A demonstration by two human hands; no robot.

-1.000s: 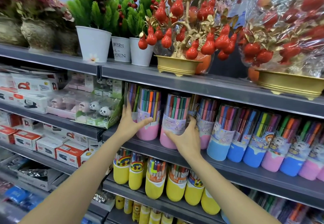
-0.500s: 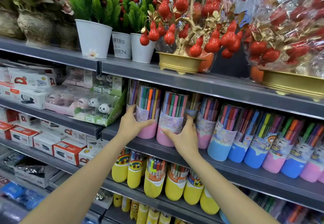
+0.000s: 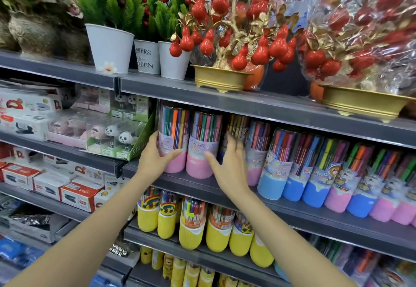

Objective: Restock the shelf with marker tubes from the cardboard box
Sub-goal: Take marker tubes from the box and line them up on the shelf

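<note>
Marker tubes (image 3: 201, 144) with pink bases are shown upright at the shelf (image 3: 292, 199) edge. The leftmost is gripped by the left hand (image 3: 155, 159); the right hand (image 3: 229, 169) is open beside its neighbour. Alignment is judged under way; release is required next.

Grey metal shelves run across the frame in tiers. The top shelf (image 3: 258, 104) carries white plant pots (image 3: 110, 48) at upper centre and gold trays of red ornaments (image 3: 219, 79) to the right. The shelf below it (image 3: 292, 214) bears a row of upright marker tubes (image 3: 198, 147) with pink and blue bases, running from centre to the right edge. A lower shelf (image 3: 202, 257) holds yellow-based tubes (image 3: 191, 226). At left, further shelves (image 3: 56, 149) carry stapler boxes (image 3: 76, 196) and panda items (image 3: 117, 138).
</note>
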